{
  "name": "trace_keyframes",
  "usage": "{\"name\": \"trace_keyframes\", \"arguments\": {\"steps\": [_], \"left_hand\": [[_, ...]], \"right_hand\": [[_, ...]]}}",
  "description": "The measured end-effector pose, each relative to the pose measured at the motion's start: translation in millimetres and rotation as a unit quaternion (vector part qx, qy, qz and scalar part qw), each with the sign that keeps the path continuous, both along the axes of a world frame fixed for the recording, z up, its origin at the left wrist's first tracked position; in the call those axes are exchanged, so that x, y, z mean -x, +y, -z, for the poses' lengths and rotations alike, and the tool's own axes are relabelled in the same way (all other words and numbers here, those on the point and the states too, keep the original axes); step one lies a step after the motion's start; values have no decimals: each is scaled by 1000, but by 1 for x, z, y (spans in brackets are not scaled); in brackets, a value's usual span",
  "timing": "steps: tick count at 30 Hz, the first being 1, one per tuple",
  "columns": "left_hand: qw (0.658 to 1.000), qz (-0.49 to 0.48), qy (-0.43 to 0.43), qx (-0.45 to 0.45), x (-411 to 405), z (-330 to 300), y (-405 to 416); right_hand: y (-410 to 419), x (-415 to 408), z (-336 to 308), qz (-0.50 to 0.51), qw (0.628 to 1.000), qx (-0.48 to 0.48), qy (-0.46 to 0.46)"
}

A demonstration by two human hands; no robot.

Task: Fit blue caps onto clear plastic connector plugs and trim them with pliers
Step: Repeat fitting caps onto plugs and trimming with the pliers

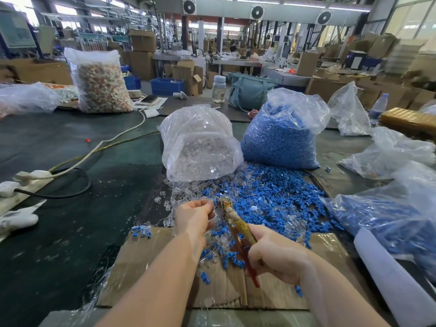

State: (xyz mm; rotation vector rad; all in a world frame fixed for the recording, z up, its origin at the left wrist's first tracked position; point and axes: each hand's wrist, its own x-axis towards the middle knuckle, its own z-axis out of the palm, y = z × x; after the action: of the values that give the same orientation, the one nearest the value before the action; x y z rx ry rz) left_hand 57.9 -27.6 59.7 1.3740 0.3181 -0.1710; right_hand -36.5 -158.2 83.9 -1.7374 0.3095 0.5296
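Note:
My right hand (274, 253) grips the red and yellow handles of the pliers (238, 228), whose jaws point up and left. My left hand (194, 217) pinches a small capped plug (217, 201) right at the jaws; the piece is mostly hidden by my fingers. Loose blue caps (278, 199) and clear plugs (186, 192) lie heaped on the table beyond my hands. A few finished capped plugs (141, 231) sit at the left corner of the cardboard sheet (146, 263).
A clear bag of plugs (200, 147) and a bag of blue caps (280, 138) stand behind the pile. More bags of blue parts (387, 220) crowd the right. A power strip with cables (23, 182) lies on the dark mat at left.

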Motion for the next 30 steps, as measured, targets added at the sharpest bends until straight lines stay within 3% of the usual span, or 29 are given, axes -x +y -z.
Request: {"name": "trace_keyframes", "arguments": {"steps": [15,21,30], "left_hand": [[996,77,-17,-48,-5,-3,10],[995,82,-26,-59,-6,-3,12],[997,79,-3,-17,-4,0,13]], "right_hand": [[-9,2,7,-31,998,61,-8],[-6,2,8,4,996,73,-48],[-6,1,15,14,999,29,-14]]}}
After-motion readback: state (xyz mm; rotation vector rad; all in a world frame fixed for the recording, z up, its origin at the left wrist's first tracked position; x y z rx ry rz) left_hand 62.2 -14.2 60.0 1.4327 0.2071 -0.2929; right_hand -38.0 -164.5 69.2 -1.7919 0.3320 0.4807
